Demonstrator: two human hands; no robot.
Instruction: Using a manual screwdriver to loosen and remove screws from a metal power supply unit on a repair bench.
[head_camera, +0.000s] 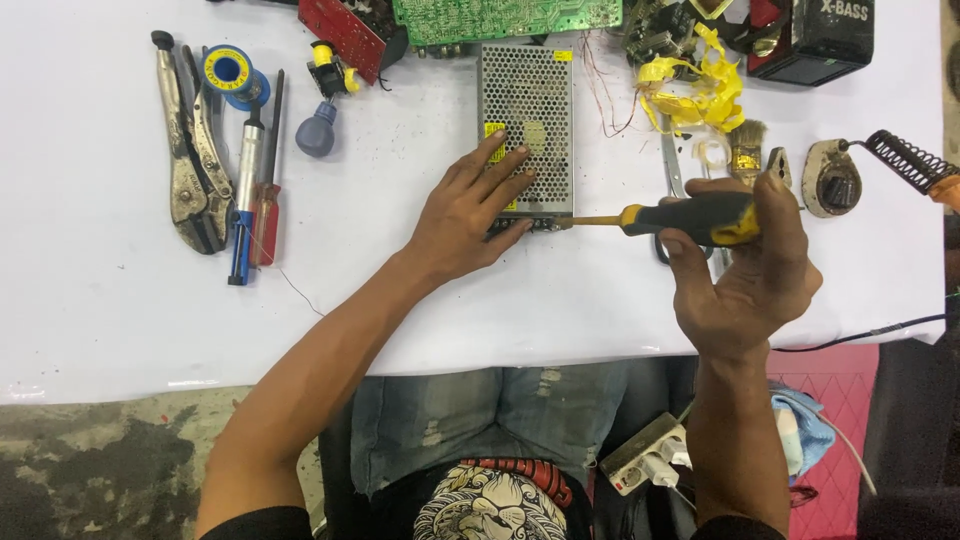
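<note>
1. Screwdriver work on the metal power supply box (527, 125) is under way: the box lies flat on the white table (120, 320), near its far edge, with its perforated cover up and its near end facing the person.

2. The left hand (470, 210) is laid flat on the near part of the cover, fingers spread and extended, nothing gripped. The case is best kept pinned this way so that it cannot slide or twist under the tool.

3. The right hand (745, 265) is curled about the black-and-yellow handle of the screwdriver (665, 217); the fingers are closed loosely on it, thumb beneath. The shaft is held nearly level and its tip meets the near right corner of the box, by the left fingertips.

4. Whether the tip is seated in a screw head cannot be told, as the spot is too small to read. Seating should be felt before any turn is made.

5. The shaft should be kept in line with the screw, with steady push along it, so that the tip is not slipped toward the left fingers close by.

6. The thin red wires (600, 100) just beside the box, and the yellow tape (700, 95) beyond them, should be kept out of the handle's sweep.
</note>
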